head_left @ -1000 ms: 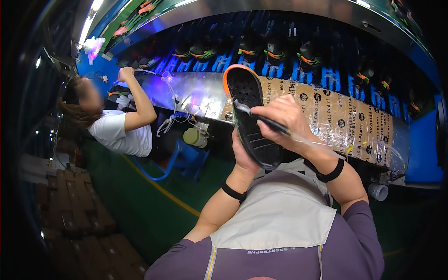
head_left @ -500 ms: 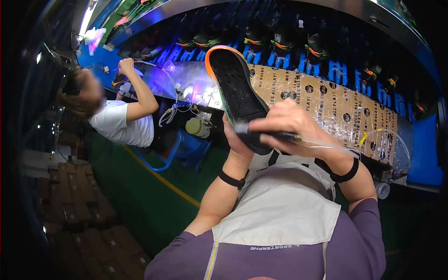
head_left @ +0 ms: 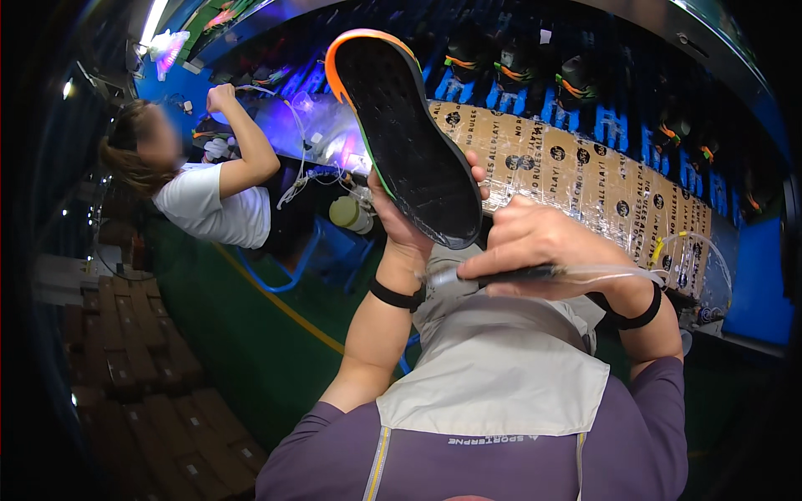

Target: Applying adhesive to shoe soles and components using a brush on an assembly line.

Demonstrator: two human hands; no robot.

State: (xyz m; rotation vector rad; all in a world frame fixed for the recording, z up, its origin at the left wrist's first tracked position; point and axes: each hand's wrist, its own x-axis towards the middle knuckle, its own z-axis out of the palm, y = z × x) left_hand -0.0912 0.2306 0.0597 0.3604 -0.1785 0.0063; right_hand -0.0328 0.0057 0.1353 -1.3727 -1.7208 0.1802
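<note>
My left hand (head_left: pixel 397 219) is closed around a shoe sole (head_left: pixel 401 146) from beneath, with fingertips showing past its right edge. Its broad upper face is black and partly glossy, and the rim is orange at the far end and green along the left side. A brush (head_left: pixel 522 274) with a dark handle and pale bristles lies in the closed grip of my right hand (head_left: pixel 543 238). From its handle a clear tube runs back along my right wrist. The bristles are blurred and sit just below the near end of the sole, apart from it.
A cardboard-covered bench (head_left: pixel 576 179) stretches ahead and to the right. Dark shoe uppers (head_left: pixel 576 79) stand behind it on blue holders. At the left a co-worker (head_left: pixel 213 188) in a white shirt works beside a pale bottle (head_left: pixel 349 215). Stacked brown boxes (head_left: pixel 134 334) stand lower left.
The sole has moved up and a little left, showing its black face more fully. The brush, earlier at the sole's near end, has come down and away from it.
</note>
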